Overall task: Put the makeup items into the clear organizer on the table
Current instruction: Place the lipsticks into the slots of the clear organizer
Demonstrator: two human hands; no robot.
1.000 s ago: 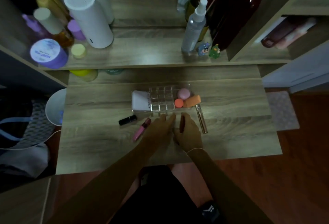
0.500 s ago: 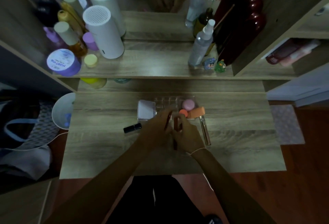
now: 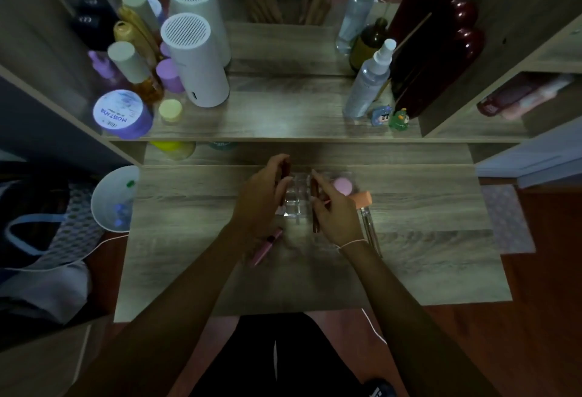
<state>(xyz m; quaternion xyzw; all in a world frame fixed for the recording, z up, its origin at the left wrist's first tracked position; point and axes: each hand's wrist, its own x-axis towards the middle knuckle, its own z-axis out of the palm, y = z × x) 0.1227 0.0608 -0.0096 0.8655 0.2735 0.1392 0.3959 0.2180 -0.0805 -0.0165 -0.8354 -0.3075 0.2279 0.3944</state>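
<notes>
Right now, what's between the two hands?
Head view: the clear organizer sits between the left hand and right hand, each holding a dark slim tube over it.

Both hands hovered over the organizer (image 3: 297, 204), crowding its top. A pink tube (image 3: 266, 247) lay near left, a clear tube (image 3: 368, 228) and sponges (image 3: 343, 185) at right; the near table (image 3: 299, 283) lay bare.

Dim light is falling on a wood-grain worktop (image 3: 409, 239). A raised shelf (image 3: 283, 119) is running along its far edge beneath a mirror (image 3: 283, 2), and reddish flooring (image 3: 551, 302) is showing past its right edge.
</notes>
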